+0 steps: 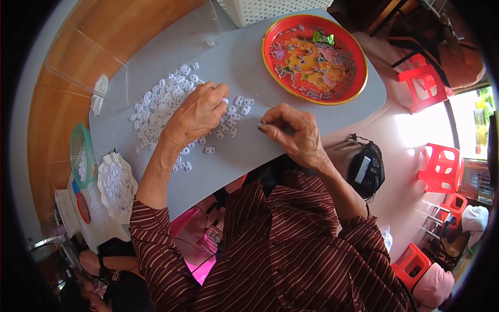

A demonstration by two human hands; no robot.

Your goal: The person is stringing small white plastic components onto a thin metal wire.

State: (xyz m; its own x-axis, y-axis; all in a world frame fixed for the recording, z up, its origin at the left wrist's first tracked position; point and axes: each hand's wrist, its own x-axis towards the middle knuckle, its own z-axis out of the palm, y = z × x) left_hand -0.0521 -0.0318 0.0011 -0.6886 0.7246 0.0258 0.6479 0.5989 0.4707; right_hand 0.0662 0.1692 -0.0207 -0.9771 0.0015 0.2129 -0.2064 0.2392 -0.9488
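Note:
My left hand [200, 112] is closed over the pile, with a small white plastic piece [225, 101] showing between its thumb and fingertips. Under and around that hand spreads a heap of small white plastic pieces [156, 106], several showing dark holes. A looser group of the same pieces [234, 117] lies just right of it. My right hand [299, 132] pinches a tiny metal-looking part [263, 122] above the table's near edge. Beyond it stands a round red tray [270, 62] with a gold rim and a flower print, strewn with small thin metallic parts [343, 52].
A green wrapped packet [323, 38] lies in the tray. A white perforated basket [270, 11] stands at the far edge of the grey table [244, 57]. At left are a green basket [83, 156] and a white dish [117, 182] of white pieces. Red stools [442, 167] stand at right. Another person's arm [112, 262] shows at lower left.

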